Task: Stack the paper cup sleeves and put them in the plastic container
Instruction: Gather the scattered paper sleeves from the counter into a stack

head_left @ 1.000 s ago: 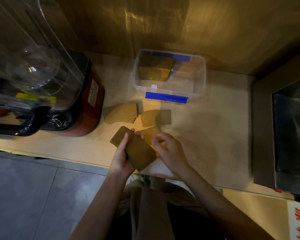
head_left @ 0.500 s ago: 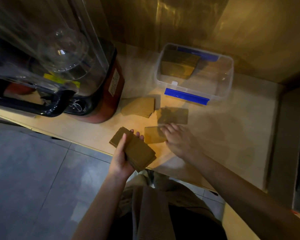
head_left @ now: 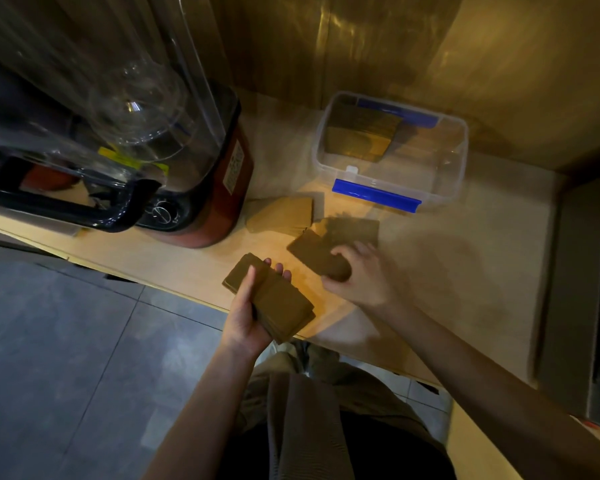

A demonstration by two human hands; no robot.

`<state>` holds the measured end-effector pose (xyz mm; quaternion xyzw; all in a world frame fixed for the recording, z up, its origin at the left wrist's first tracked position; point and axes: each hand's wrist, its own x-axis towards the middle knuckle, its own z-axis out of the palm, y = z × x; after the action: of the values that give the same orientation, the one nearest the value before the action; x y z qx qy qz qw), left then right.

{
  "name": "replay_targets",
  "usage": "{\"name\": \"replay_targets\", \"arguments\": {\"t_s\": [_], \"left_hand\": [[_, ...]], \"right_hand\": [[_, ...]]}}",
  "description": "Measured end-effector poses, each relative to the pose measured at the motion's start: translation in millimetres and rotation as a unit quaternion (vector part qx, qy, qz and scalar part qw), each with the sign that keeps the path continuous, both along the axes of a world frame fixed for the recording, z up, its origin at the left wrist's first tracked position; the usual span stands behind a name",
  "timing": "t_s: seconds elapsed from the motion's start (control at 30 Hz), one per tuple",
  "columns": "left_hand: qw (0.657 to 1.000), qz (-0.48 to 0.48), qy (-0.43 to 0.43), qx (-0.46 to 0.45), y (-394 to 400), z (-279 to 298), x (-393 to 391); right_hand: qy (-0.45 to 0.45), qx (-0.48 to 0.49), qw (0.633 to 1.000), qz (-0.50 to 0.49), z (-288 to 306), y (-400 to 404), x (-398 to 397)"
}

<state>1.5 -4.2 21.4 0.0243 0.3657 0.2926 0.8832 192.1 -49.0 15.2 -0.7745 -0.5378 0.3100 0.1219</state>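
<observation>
My left hand (head_left: 248, 315) grips a thick stack of brown paper cup sleeves (head_left: 274, 301) over the counter's front edge. To its right, my right hand (head_left: 366, 275) is closed on a smaller bunch of sleeves (head_left: 314, 252), lifted a little off the counter. Two more loose piles lie behind: a fanned pile (head_left: 283, 216) and a flat, shadowed one (head_left: 355, 228). The clear plastic container (head_left: 444, 188) with blue clips stands at the back, with a stack of sleeves (head_left: 361, 136) leaning in its left half.
A large blender (head_left: 125, 140) with a red base and clear jug fills the left of the pale wooden counter (head_left: 465, 271). A dark metal appliance (head_left: 589, 306) stands at the right. A wooden wall closes the back. Grey floor tiles lie below on the left.
My right hand has closed on a bunch of sleeves that lay flat on the counter and raised it. The left hand's stack has held still. The camera has swung left.
</observation>
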Motion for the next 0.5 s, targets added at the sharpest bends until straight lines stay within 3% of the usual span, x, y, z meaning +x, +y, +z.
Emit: {"name": "replay_targets", "arguments": {"t_s": [0.1, 0.17, 0.23, 0.3, 0.43, 0.5], "left_hand": [[1.0, -0.011, -0.006, 0.001, 0.8, 1.0, 3.8], [1.0, -0.008, -0.005, 0.001, 1.9, 0.1, 7.1], [1.0, -0.013, -0.012, 0.009, 2.1, 2.4, 10.8], [0.999, -0.033, -0.007, 0.018, 1.3, 6.2, 14.9], [0.997, -0.081, 0.004, 0.019, -0.3, 12.9, 20.7], [0.994, -0.101, 0.005, 0.029, -0.7, 15.9, 22.7]], "right_hand": [[0.255, 0.023, 0.951, -0.173, 36.0, -2.0, -11.7], [0.445, -0.001, 0.854, -0.27, 55.1, -1.0, -17.8], [0.606, -0.01, 0.727, -0.324, 65.9, -4.5, -20.4], [0.665, -0.013, 0.671, -0.33, 69.4, -9.3, -23.5], [0.649, -0.029, 0.681, -0.338, 56.3, -14.5, -30.4], [0.589, -0.049, 0.751, -0.295, 56.3, -15.6, -30.4]]}}
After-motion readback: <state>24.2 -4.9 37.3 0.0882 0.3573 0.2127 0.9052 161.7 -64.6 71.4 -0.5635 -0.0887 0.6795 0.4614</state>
